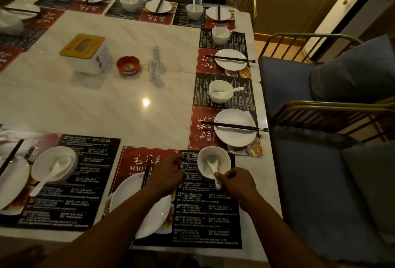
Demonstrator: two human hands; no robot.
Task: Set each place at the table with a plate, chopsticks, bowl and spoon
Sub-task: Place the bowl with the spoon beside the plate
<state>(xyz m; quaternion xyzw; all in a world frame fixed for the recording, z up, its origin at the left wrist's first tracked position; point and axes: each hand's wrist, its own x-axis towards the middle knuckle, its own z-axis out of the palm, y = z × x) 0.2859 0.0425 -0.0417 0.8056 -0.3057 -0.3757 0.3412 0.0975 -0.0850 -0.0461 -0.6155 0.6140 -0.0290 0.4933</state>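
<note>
At the near place a white plate [128, 195] lies on a red and black paper mat [205, 220], with black chopsticks [147, 169] across it. My left hand [165, 173] hovers over the plate's far edge beside the chopsticks, fingers loosely curled; whether it touches them is unclear. To the right, a white bowl [213, 158] stands on the mat with a white spoon [213, 166] inside. My right hand [237, 182] pinches the spoon's handle at the bowl's near rim.
Other places around the marble table [106, 101] hold plates, chopsticks, bowls and spoons. In the middle stand a yellow-topped white box [87, 54], a red ashtray [128, 64] and a clear holder [155, 64]. Blue cushioned chairs [320, 171] line the right side.
</note>
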